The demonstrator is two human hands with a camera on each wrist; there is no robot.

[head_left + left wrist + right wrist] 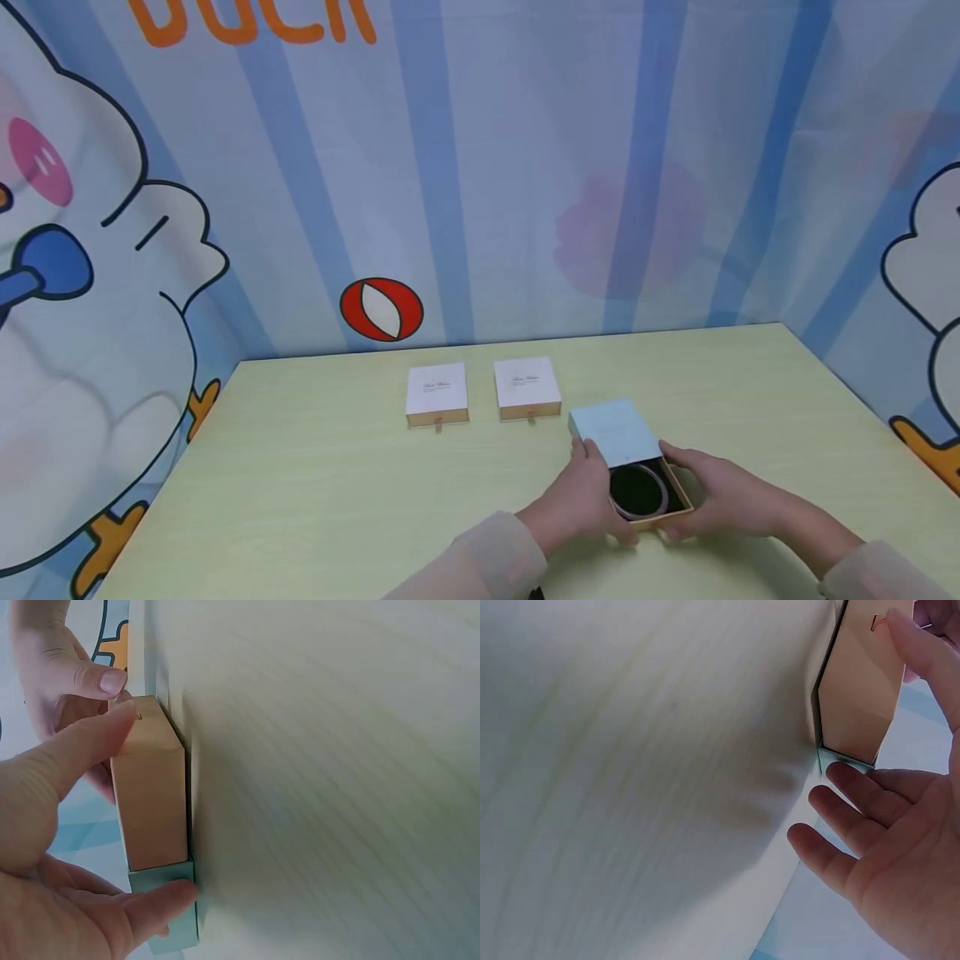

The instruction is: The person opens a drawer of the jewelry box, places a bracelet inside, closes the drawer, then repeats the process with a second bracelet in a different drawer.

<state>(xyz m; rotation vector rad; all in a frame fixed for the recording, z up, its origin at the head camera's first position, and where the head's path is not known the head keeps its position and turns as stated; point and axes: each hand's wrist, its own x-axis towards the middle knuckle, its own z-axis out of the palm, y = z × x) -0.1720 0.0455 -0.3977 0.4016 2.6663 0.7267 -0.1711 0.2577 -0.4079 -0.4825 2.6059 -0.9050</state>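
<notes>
A slide-out gift box stands at the right of the table, its pale blue sleeve [615, 430] behind and its tan drawer [154, 810] pulled partly out. On the drawer's dark lining lies a pale bangle [664, 493]. My left hand [579, 498] grips the box from the left, thumb at the drawer front and a finger along the sleeve's side. From the other side my right hand [726, 497] holds the box, thumb on the drawer front by a small tab [880, 624] and index finger at the sleeve's edge. Its other fingers [847, 825] stand apart from the box.
Two white-topped boxes, a left one [437, 393] and a right one [527, 387], lie shut near the back of the pale wooden table [300, 483]. A cartoon-printed backdrop [510, 167] rises behind and at both sides.
</notes>
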